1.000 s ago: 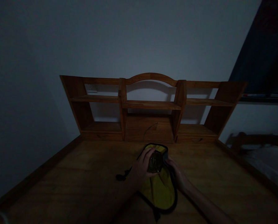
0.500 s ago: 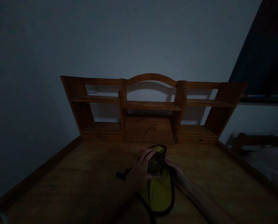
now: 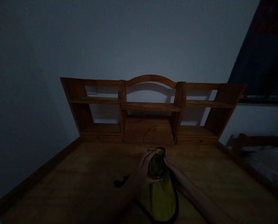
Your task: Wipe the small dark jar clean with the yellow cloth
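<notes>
In the head view, my left hand (image 3: 142,169) is curved around a glossy, see-through round container (image 3: 156,168), its fingers over the top left and its thumb below. The room is too dim to tell the container's exact kind. Beneath and behind it is a yellow-green cloth bag (image 3: 163,199) with black edging, its wide part hanging toward me. My right hand (image 3: 176,172) pinches the bag's black edge at the container's right side; most of those fingers are hidden behind the cloth. A black strap end (image 3: 120,182) pokes out left of my left wrist.
A wooden desk top (image 3: 87,174) spreads beneath my hands, with raised side edges. Along its back stands a wooden shelf unit (image 3: 150,107) against a pale wall (image 3: 139,40). Beyond the right edge is a wooden frame with pale bedding (image 3: 267,161).
The bag and the container have come slightly down toward me, with both hands still on them. The bag's wide lower part has shifted down and a little right. The strap end sits lower.
</notes>
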A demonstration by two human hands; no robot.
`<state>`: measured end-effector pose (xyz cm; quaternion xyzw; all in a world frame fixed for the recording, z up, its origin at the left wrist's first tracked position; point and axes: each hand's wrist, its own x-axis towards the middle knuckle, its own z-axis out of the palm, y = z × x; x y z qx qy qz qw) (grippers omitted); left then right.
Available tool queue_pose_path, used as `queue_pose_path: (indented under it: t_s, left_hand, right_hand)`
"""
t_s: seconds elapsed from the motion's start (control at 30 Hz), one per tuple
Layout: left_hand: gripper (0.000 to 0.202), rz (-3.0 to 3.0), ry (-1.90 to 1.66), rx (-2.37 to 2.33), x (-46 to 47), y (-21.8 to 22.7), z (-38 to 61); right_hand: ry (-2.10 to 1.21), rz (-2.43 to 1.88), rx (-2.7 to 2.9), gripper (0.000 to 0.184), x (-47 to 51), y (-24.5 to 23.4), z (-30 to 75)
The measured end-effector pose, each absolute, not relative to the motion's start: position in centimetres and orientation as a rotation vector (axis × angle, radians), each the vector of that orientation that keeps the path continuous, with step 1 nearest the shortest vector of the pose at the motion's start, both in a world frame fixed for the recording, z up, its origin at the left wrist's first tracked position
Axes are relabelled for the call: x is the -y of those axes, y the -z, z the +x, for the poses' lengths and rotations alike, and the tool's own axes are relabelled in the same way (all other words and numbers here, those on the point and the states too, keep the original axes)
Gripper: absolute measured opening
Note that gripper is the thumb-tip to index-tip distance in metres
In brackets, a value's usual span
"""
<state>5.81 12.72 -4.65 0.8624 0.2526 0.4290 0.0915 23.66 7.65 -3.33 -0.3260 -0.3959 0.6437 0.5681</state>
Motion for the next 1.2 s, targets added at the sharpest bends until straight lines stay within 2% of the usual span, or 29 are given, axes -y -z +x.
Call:
queue_pose_path:
  t_s: [0.3, 0.6, 0.97, 1.1, 1.2]
  left_hand:
    - [0.099, 2.603, -1.211, -0.759, -12.6, 4.8, 5.7]
    - [0.11, 2.921, -0.991, -0.71, -12.4, 4.4, 5.9]
    - [0.099, 3.132, -0.896, -0.657, -12.5, 4.6, 5.4]
    - [0.087, 3.206, -0.903, -0.678, -12.3, 4.3, 5.3]
    - [0.088, 3.227, -0.906, -0.706, -12.2, 4.2, 5.2]
  right_hand:
    - [-1.445, -0.871, 0.967, 0.035, -7.8, 4.1, 24.4]
    - [-1.067, -1.133, 1.366, 0.028, -8.2, 5.3, 25.3]
    - [-0.993, -1.212, 1.394, 0.032, -8.3, 6.1, 25.3]
    - [-0.989, -1.169, 1.418, 0.034, -7.8, 5.3, 24.8]
    - [-1.005, -1.095, 1.439, 0.035, -7.4, 4.2, 24.3]
